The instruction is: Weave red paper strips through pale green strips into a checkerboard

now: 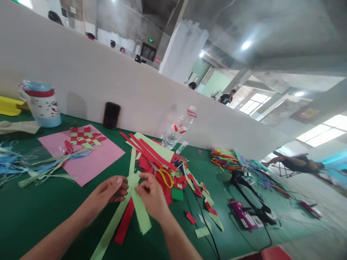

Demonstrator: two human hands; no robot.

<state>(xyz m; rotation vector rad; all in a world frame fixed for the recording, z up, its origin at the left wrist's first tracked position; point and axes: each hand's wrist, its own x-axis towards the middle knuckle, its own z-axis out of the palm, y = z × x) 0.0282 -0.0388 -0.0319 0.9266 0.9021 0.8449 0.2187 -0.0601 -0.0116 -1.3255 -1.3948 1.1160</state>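
The long pale-green paper strip [108, 229] runs off the bottom edge; overlapping paper hides the upper end of the short red paper strip [124, 222]. The bright yellow angular object [9, 105] is cut off at left.

The head camera, tilted, looks forward and down; hands [153, 195] close below.

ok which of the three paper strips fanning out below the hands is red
The middle one: the red paper strip, between a long pale green strip on its left and a shorter pale green strip on its right.
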